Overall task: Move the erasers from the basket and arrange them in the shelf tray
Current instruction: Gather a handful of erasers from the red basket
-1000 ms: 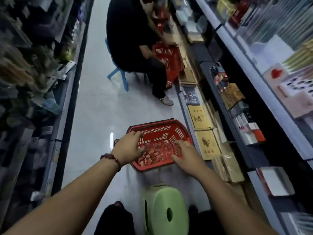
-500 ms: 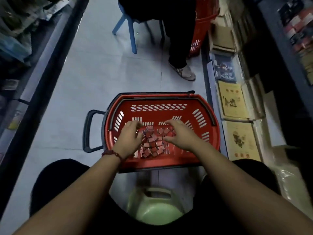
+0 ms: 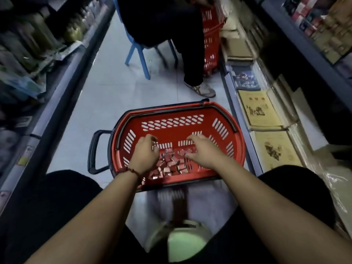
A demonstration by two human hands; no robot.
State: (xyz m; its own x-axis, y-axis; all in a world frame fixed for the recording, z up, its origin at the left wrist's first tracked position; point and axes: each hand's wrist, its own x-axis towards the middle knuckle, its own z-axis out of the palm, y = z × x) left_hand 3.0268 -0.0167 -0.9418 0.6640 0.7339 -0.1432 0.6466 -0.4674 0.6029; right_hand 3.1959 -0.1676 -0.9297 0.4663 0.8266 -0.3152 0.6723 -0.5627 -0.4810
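Note:
A red shopping basket [image 3: 172,121] with a black handle stands on the floor between my knees. Several small red-wrapped erasers [image 3: 171,163] lie in a loose pile on its bottom. My left hand [image 3: 145,154], a bead bracelet on its wrist, is down in the left side of the pile with its fingers curled round some erasers. My right hand [image 3: 202,152] reaches over the right side of the pile, fingers spread and touching the erasers. I cannot make out the shelf tray.
A pale green stool [image 3: 183,242] sits under me. A person [image 3: 162,21] sits ahead on a blue chair [image 3: 140,60] beside a second red basket [image 3: 210,44]. Shelving lines both sides of the aisle; yellow booklets [image 3: 256,109] lie on the low right shelf.
The view has dropped toward the basket. Both hands went from the basket's near edge down into the eraser pile, and the left hand's fingers have curled in.

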